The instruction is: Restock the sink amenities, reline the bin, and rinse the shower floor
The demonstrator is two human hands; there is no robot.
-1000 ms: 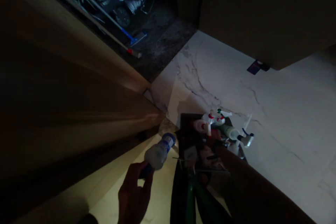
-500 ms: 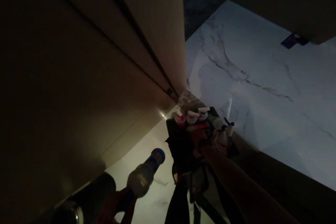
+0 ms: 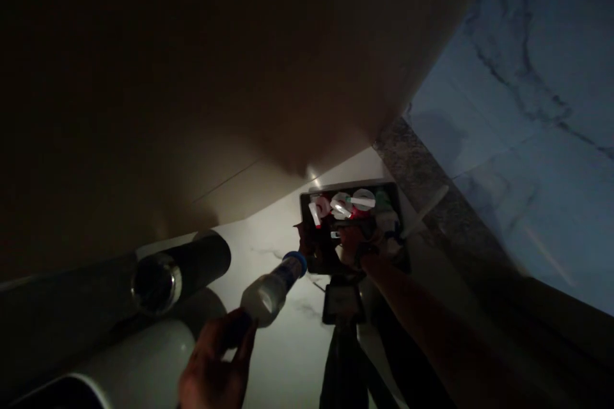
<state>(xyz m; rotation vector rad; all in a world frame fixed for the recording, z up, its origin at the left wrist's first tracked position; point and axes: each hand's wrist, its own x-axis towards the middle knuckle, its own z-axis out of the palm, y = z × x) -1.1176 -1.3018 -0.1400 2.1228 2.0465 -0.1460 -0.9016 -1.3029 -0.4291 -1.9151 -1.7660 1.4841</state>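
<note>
At the far left a white rounded fixture [image 3: 139, 367] curves up out of the dark, with a dark cylinder with a shiny round end [image 3: 177, 271] lying just behind it, both close under the tan wall panel [image 3: 192, 89] that fills the upper left. The left hand [image 3: 215, 367] comes up from the bottom edge, its grip closed on the lower end of a translucent bottle with a blue cap [image 3: 271, 291], which points up and right with the cap almost touching the caddy. Judging by this, the bottle is in hand and clear of the caddy, not yet set down anywhere. The right hand [image 3: 357, 246] (only dimly lit) reaches down onto the caddy of spray bottles [image 3: 350, 211]; whether its grip is closed on anything I cannot tell. The caddy sits on the pale floor [image 3: 283, 358], tight to the panel's foot and a speckled stone threshold [image 3: 432, 204]. Open room lies to the right, over the marble floor [image 3: 542, 160]
</note>
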